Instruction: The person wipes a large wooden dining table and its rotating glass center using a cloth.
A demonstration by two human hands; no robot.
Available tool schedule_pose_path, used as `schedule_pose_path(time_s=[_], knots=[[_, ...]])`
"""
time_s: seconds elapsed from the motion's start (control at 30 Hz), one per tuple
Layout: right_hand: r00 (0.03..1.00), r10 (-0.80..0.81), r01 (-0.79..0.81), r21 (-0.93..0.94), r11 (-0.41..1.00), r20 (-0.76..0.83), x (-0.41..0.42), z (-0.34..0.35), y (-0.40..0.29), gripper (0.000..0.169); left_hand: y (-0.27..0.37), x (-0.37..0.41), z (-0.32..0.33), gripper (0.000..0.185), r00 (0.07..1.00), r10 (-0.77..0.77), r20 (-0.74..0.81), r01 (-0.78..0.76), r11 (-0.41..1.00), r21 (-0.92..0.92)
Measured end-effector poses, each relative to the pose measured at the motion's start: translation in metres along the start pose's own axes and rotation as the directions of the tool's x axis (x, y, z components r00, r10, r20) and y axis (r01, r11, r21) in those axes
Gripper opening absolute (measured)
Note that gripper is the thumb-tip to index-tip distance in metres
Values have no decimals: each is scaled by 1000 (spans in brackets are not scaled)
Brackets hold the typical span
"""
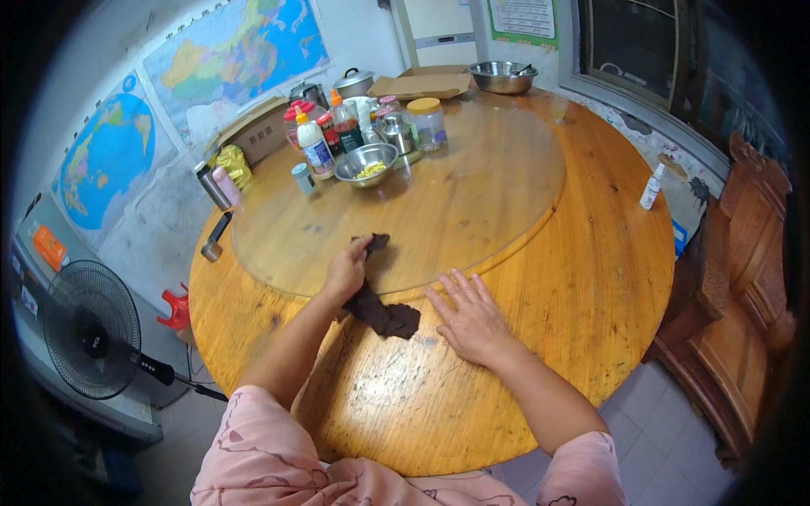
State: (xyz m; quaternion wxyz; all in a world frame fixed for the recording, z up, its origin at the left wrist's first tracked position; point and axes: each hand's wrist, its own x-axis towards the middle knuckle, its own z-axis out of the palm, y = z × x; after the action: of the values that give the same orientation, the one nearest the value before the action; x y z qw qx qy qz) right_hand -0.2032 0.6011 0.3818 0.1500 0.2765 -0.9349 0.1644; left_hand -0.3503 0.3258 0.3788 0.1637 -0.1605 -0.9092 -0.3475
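Observation:
A dark brown cloth (386, 316) hangs from my left hand (347, 269), whose fingers pinch it close to the rim of the glass turntable (443, 221). One end of the cloth sticks up past the fingertips, and the rest trails down onto the wooden table (392, 398). My right hand (471, 316) lies palm down with spread fingers on the wood beside the turntable's rim, to the right of the cloth, and holds nothing.
A steel bowl (367, 166) with yellow pieces, a white squeeze bottle (313, 145) and a yellow-lidded jar (426, 126) stand on the turntable. A spray bottle (652, 187) is at the table's right edge. A black fan (95, 335) stands left, a carved wooden chair (728, 316) right.

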Motion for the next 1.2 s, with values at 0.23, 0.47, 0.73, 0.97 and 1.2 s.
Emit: schedule_pose_path(time_s=[0.23, 0.47, 0.73, 0.97, 1.2], knots=[[997, -4, 5, -8, 1000, 77, 4, 1, 3, 61, -46, 118, 48, 36, 982, -73, -172, 96, 987, 132], [985, -144, 142, 26, 989, 93, 5, 14, -3, 62, -18, 195, 95, 36, 999, 7, 34, -14, 973, 229], [993, 10, 0, 86, 996, -118, 14, 6, 2, 63, 34, 117, 110, 37, 893, 365, 262, -367, 929, -44], [970, -8, 17, 38, 999, -243, 12, -1, 8, 72, 69, -2, 56, 34, 834, 531, 149, -509, 845, -164], [987, -11, 23, 76, 997, -158, 9, 12, 6, 76, 59, -43, 30, 39, 930, 359, 84, -353, 933, -73]])
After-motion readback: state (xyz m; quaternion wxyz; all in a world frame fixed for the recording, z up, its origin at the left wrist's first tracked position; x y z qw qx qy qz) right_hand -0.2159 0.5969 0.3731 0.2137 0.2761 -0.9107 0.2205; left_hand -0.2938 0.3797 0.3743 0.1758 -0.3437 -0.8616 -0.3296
